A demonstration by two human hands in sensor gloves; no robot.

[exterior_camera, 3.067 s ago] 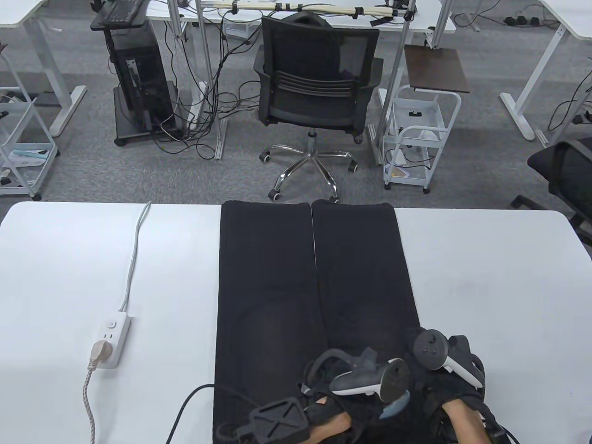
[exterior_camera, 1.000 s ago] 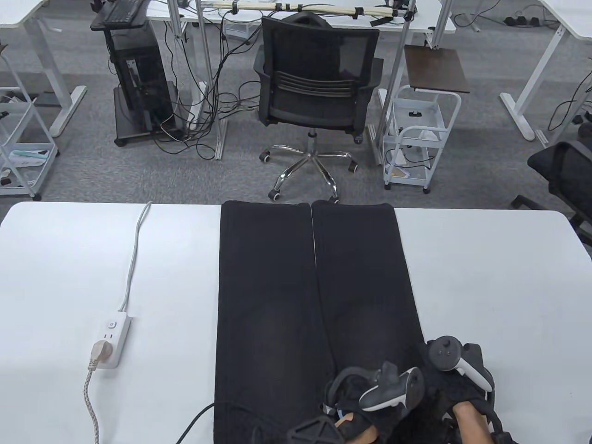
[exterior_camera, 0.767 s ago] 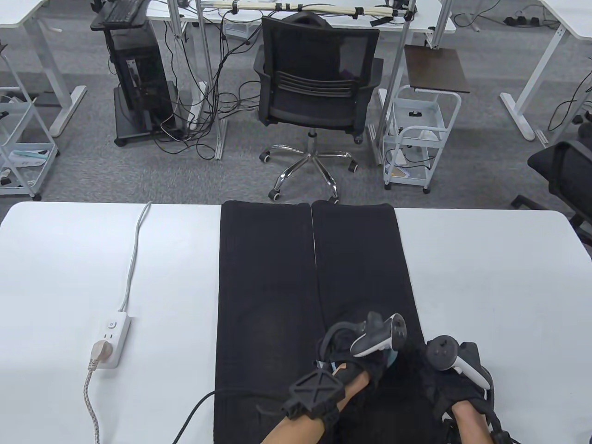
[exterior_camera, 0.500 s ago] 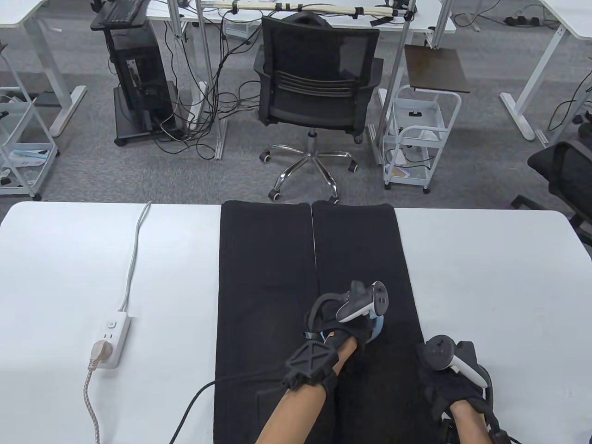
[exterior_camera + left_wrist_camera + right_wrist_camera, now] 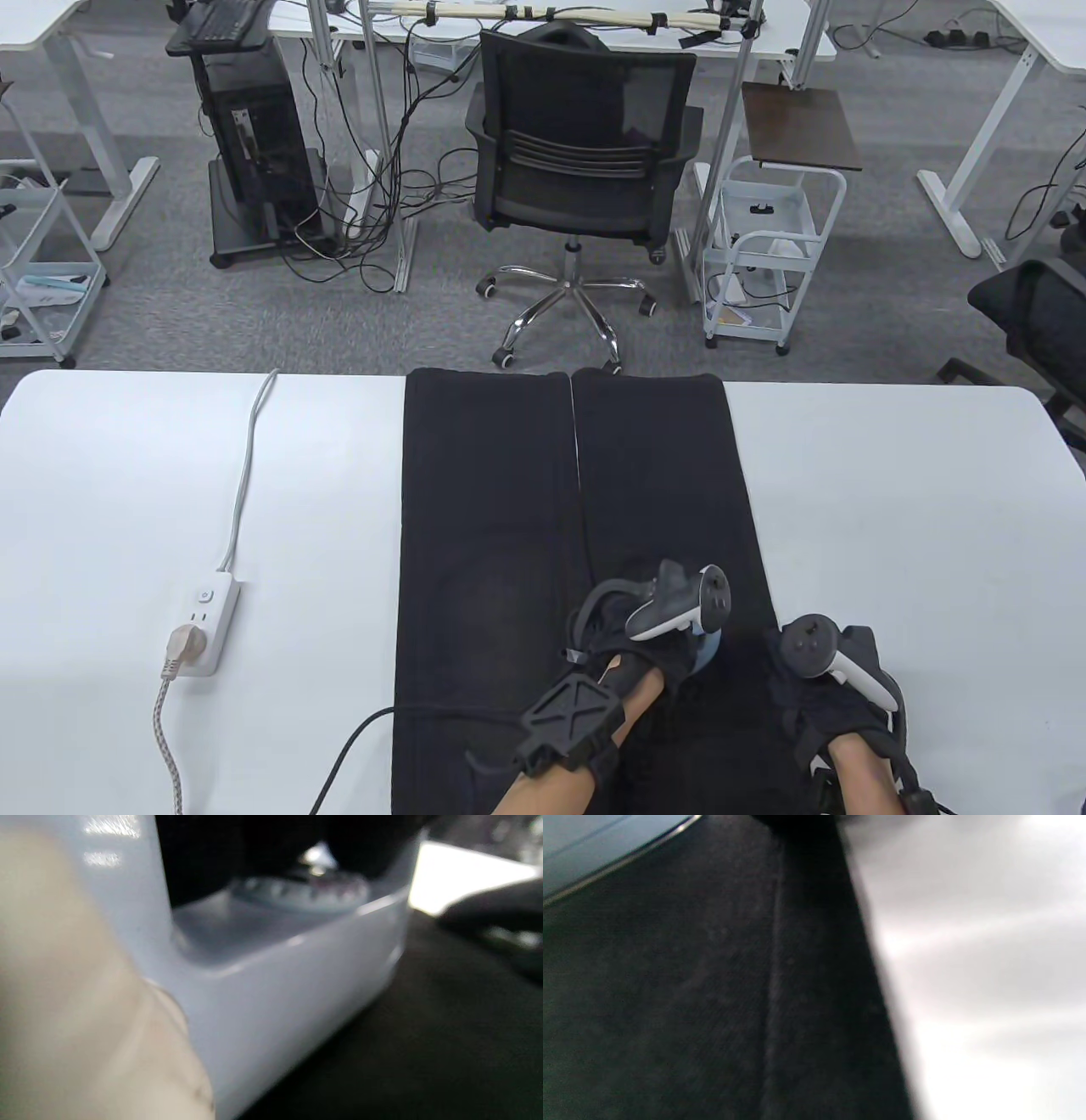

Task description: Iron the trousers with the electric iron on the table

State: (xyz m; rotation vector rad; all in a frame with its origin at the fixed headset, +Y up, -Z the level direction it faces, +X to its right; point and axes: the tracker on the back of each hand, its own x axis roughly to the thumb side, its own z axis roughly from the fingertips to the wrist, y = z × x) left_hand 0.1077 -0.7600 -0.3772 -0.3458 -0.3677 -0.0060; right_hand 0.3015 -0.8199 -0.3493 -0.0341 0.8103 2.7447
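On white table (image 5: 891, 509), black trousers (image 5: 509, 509) flat, legs pointing far. Left hand (image 5: 653, 645) wrapped round pale blue iron (image 5: 708, 649), sitting on right leg, near end. Right hand (image 5: 836, 692) resting on trousers' right edge; grip hidden, can't tell. Power strip (image 5: 204, 624) far left.

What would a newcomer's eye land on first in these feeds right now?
First, the black trousers, spread flat down the middle of the white table with the legs side by side. Next, the left hand gripping a pale blue iron on the right-hand trouser leg near the table's near edge, with the right hand resting on the fabric's right edge. At the table's left lies a white power strip.
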